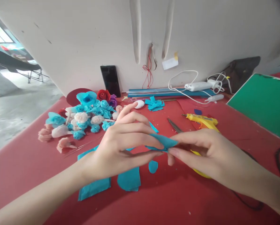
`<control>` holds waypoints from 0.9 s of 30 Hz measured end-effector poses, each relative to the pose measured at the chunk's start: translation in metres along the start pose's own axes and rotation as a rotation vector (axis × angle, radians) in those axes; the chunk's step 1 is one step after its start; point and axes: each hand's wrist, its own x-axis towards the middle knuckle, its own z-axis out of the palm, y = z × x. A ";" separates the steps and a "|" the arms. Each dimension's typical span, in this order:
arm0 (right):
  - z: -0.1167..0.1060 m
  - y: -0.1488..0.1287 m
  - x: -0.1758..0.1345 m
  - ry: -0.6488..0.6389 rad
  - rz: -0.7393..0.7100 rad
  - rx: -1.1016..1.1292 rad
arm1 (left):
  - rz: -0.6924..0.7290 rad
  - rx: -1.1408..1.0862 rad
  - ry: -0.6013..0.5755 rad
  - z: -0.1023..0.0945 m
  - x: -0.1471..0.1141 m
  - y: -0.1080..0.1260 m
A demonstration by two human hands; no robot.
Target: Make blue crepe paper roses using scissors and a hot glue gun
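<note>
Between my two hands is a small piece of blue crepe paper [164, 141], held above the red table. The thumb and fingers of my left hand [128, 139] pinch its left side, with the index finger raised apart. My right hand [201, 147] pinches the right end between thumb and forefinger. Below lie a small rounded blue piece [153, 167], a larger cut blue piece [129, 179] and a folded blue sheet [95, 187], partly hidden by my left arm. Yellow-handled scissors [174, 125] lie behind my right hand, which covers their middle.
Several blue, white, pink and red paper flowers [81, 118] are heaped at the left. A yellow glue gun [202, 120] lies at the right, near a green board [262, 103]. Blue strips [155, 103], a phone [110, 80] and a white power strip [198, 86] are along the wall.
</note>
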 end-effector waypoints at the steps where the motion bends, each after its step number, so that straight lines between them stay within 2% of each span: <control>1: 0.000 0.001 0.000 -0.003 0.001 -0.015 | -0.006 -0.005 0.001 0.000 0.000 0.000; 3: 0.000 0.004 0.001 0.013 -0.008 -0.085 | -0.022 -0.028 0.007 0.001 -0.001 -0.002; 5: -0.003 0.006 0.004 0.142 -0.061 -0.244 | -0.064 -0.075 0.038 0.003 -0.003 -0.007; 8: -0.004 0.008 0.006 0.500 -0.249 -0.577 | -0.306 -0.239 0.166 0.011 -0.010 -0.021; 9: -0.001 0.009 0.006 0.561 -0.316 -0.634 | -0.459 -0.325 0.233 0.015 -0.013 -0.026; 10: 0.004 0.010 0.005 0.553 -0.365 -0.649 | -0.539 -0.349 0.260 0.020 -0.017 -0.032; 11: 0.012 0.011 0.003 0.488 -0.391 -0.637 | -0.595 -0.362 0.275 0.025 -0.021 -0.038; 13: 0.035 0.018 -0.004 0.243 -0.376 -0.579 | -0.707 -0.397 0.280 0.034 -0.029 -0.048; 15: 0.061 0.027 -0.013 0.113 -0.363 -0.725 | -0.793 -0.443 0.260 0.042 -0.036 -0.057; 17: 0.083 0.036 -0.022 0.042 -0.394 -0.779 | -0.854 -0.496 0.222 0.046 -0.042 -0.063; 19: 0.094 0.041 -0.028 0.017 -0.416 -0.792 | -0.897 -0.554 0.194 0.049 -0.045 -0.068; 22: 0.092 0.037 -0.029 -0.001 -0.427 -0.804 | -0.932 -0.645 0.225 0.049 -0.047 -0.073; 27: 0.068 0.040 0.003 0.008 -0.390 -0.791 | -0.895 -0.782 0.447 0.041 -0.038 -0.072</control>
